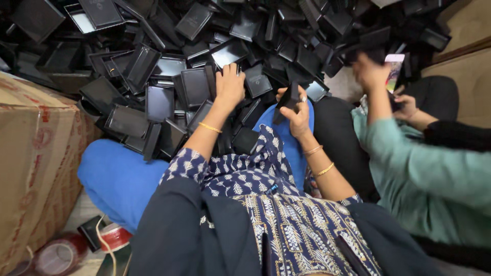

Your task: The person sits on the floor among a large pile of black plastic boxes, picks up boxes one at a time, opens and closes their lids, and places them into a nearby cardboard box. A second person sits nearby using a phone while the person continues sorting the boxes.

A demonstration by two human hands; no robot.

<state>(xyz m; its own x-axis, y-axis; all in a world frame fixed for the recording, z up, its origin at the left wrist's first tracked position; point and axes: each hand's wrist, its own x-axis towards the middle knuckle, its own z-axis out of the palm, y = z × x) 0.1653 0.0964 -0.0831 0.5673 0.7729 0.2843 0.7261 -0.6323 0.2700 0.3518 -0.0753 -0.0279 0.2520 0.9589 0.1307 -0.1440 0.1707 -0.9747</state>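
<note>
the left hand (230, 84) lies loosely curled on the heap of black plastic trays (169, 66), fingers closing on one tray's edge. the right hand (296, 115) grips a single black tray (287, 99) above the lap. trays too many to count; two tape rolls (61, 253) lie by the cardboard box (36, 168).

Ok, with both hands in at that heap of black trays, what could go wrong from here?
The left hand pulls at a tray low in the steep pile of black trays; those above could slide onto the lap. The right hand holds a black piece by its edge only, so it may slip. A co-worker's arm reaches in close beside it, so the two could knock together.
</note>
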